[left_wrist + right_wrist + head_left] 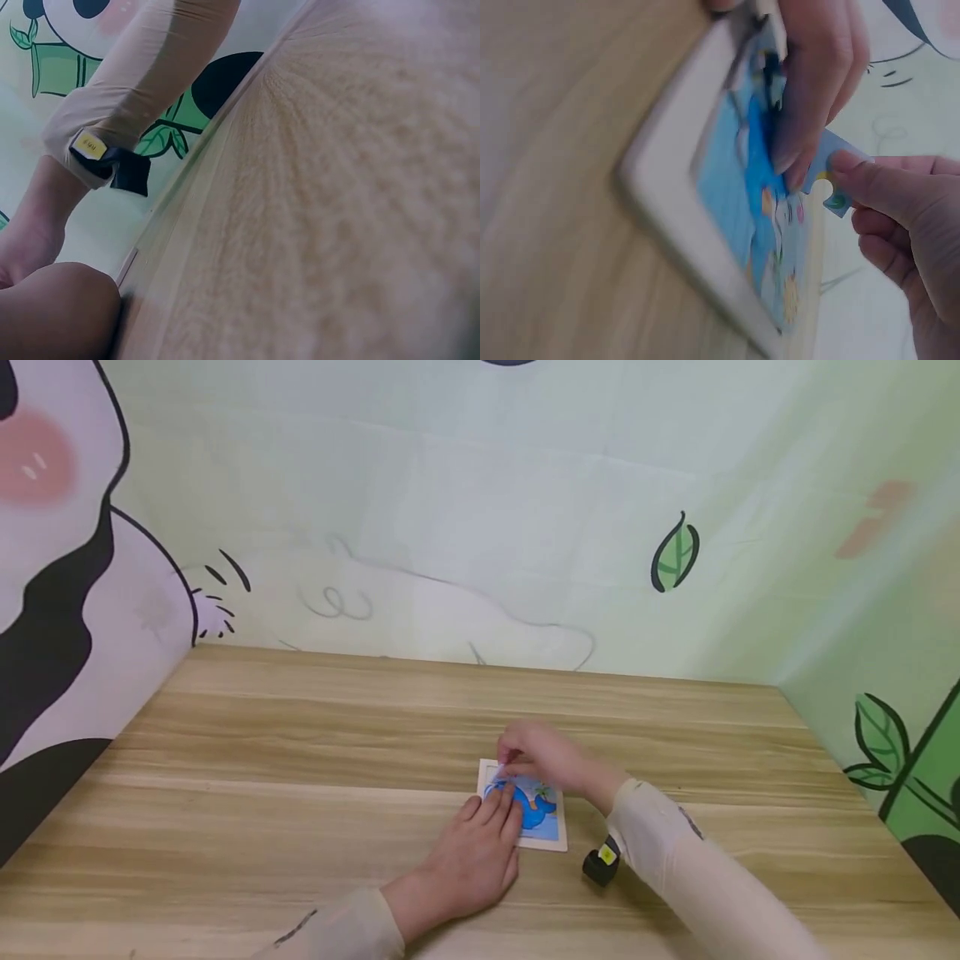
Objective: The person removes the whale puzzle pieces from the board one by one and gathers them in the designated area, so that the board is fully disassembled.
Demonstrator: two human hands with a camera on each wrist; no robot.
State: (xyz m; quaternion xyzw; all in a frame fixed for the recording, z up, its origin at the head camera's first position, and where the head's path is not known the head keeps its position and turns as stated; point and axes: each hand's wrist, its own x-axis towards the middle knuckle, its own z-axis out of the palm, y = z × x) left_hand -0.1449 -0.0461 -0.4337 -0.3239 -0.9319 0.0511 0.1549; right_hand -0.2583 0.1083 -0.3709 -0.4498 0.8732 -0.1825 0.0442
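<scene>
A small jigsaw puzzle in a pale frame lies on the table, its picture showing a blue sea animal. My left hand rests on the puzzle's left side with its fingers extended over the picture. At the upper edge, my right hand pinches a light-blue puzzle piece between thumb and fingers. In the right wrist view, that piece is tilted up beside the left fingertips, and its rounded notch shows. Part of the picture is hidden beneath the hands.
The wood-grain table stretches out around the puzzle. Behind it stands a pale green wall with painted leaves and a cartoon animal. A black device with a yellow label hangs at the right wrist, just above the table.
</scene>
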